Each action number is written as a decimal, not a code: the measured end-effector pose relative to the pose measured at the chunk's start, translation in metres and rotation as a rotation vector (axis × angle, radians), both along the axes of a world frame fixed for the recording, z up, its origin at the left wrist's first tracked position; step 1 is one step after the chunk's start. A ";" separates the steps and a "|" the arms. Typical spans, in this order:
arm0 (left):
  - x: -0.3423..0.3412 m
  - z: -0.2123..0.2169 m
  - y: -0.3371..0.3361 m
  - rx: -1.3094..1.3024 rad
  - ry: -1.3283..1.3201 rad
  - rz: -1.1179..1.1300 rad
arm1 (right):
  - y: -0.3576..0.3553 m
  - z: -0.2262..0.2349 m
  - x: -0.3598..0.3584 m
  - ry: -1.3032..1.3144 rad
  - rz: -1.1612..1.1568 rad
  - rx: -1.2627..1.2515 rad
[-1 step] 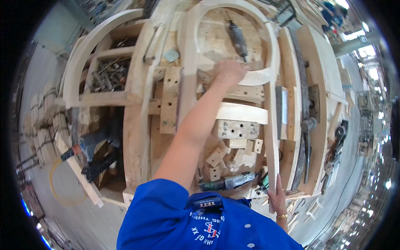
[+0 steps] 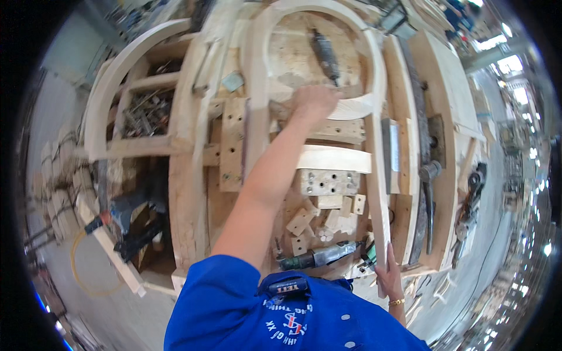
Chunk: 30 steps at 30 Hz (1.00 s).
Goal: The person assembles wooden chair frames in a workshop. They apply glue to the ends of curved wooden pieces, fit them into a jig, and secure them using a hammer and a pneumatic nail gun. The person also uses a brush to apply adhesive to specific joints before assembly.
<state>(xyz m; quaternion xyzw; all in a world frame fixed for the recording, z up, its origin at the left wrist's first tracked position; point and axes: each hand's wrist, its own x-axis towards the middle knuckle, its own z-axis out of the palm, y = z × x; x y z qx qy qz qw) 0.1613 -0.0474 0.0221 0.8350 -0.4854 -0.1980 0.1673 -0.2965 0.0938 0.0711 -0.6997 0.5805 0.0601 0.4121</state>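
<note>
A pale wooden frame (image 2: 379,193) with a rounded arch at its far end lies on the workbench, its long sides running toward me. My left hand (image 2: 315,105) is closed over the curved crosspiece (image 2: 355,109) inside the arch; its fingertips are partly hidden. My right hand (image 2: 389,276) is wrapped round the near end of the frame's right side. Between the sides, a second curved rail (image 2: 345,159) lies nearer to me, beside a drilled wooden block (image 2: 331,182). A dark, slim power tool (image 2: 325,55) rests within the arch, beyond my left hand.
Small drilled blocks (image 2: 300,222) and a green-and-grey power tool (image 2: 331,255) lie near me. A hammer (image 2: 430,172) sits at the right. Left are a compartment of metal bits (image 2: 146,114), a curved wooden piece (image 2: 96,120) and a blue-grey power tool (image 2: 124,209).
The whole scene has shifted slightly left in the view. Both hands keep their places on the wooden frame.
</note>
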 end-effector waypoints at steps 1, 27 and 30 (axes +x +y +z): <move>0.001 -0.001 -0.001 0.001 0.008 0.001 | -0.001 -0.004 -0.006 0.007 -0.011 0.014; 0.034 -0.025 -0.032 0.236 -0.103 -0.212 | -0.065 -0.017 -0.034 -0.032 -0.064 -0.642; 0.044 -0.035 -0.015 0.165 -0.140 -0.164 | -0.145 -0.020 0.007 0.178 -0.003 -1.146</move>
